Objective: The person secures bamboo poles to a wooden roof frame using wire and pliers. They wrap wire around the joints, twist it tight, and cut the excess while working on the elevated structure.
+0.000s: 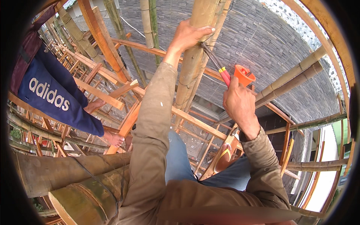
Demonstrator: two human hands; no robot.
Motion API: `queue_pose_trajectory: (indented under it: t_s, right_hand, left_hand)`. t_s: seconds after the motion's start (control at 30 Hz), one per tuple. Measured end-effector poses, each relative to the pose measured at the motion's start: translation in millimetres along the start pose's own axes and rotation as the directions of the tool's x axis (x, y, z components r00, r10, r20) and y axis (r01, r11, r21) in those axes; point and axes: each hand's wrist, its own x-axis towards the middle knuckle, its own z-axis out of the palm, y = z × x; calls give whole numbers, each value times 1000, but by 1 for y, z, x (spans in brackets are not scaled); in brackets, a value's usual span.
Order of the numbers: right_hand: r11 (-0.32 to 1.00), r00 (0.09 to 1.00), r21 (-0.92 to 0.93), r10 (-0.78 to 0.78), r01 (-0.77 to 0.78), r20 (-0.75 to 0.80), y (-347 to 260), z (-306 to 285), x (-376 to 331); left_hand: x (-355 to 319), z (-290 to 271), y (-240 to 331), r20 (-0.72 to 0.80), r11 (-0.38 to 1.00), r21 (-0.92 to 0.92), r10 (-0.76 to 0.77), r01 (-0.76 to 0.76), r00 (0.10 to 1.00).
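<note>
My left hand [188, 36] is wrapped round an upright bamboo pole [190, 73], its thumb lying across the front. Below that thumb, the dark jaws of a pair of pincers [214, 59] touch the pole where thin wire binds it to a slimmer pole [218, 26]. My right hand [240, 105] is closed on the pincers' red-and-yellow handles. An orange, funnel-shaped plastic piece [244, 76] shows just beyond my right fingers; whether they touch it is hidden.
A co-worker's legs in navy trousers [60, 97] stand barefoot on timber at left. Thick bamboo poles [75, 170] lie lower left. Timber rails [198, 122] cross below me, with the ground far down. A grey stone-clad wall [277, 48] rises beyond; paired bamboo poles [290, 82] slant at right.
</note>
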Motion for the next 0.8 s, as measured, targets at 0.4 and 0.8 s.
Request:
queue_pose_trajectory:
  t_s: [0.4,0.8]
  right_hand:
    - [847,997,527,-74,67,-8,37,48,23]
    - [-169,760,744,-233,-646,607,4,31,-2]
  left_hand:
    - [2,3,-5,-38,999,-13,-35,34,999]
    - [3,2,-7,-42,999,-49,12,-14,999]
